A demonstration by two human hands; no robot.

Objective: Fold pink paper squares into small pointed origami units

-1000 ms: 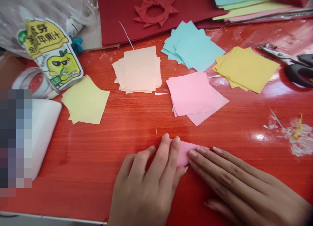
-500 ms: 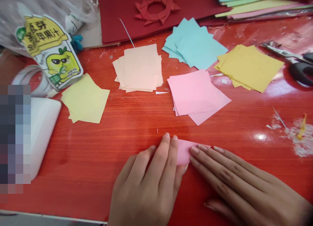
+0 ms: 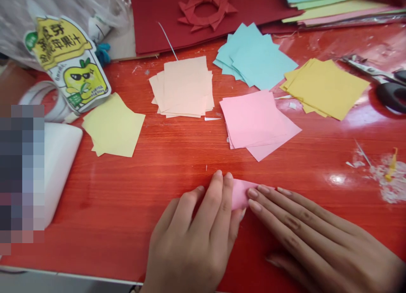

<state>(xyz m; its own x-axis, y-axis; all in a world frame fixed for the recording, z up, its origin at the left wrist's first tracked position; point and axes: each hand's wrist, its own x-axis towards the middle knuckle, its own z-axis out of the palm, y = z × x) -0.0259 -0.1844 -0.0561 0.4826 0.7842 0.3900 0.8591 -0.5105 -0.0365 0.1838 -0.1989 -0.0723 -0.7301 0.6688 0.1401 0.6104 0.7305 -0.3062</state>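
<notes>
A small folded piece of pink paper point(image 3: 240, 195) lies on the table between my hands, its ends covered by fingers. My left hand point(image 3: 193, 234) is bent over the paper's left part, fingertips at its far edge and thumb at its near edge. My right hand point(image 3: 304, 229) lies with fingers stretched flat, the tips pressing the paper's right end against the tabletop; its thumb is tucked low and partly hidden. Beyond the hands sits a stack of pink paper squares point(image 3: 250, 119).
Paper squares lie around: pale yellow point(image 3: 116, 126), peach point(image 3: 185, 86), blue point(image 3: 258, 56) and mustard point(image 3: 330, 88). Scissors point(image 3: 388, 90) rest at the right, above paper scraps point(image 3: 395, 181). A juice pouch point(image 3: 72, 64) stands left. A red folded ring point(image 3: 207, 9) tops dark red sheets point(image 3: 152, 26).
The camera view has shifted slightly, so the things on the table appear a little further right. Both hands stay on the folded pink paper with hardly any movement.
</notes>
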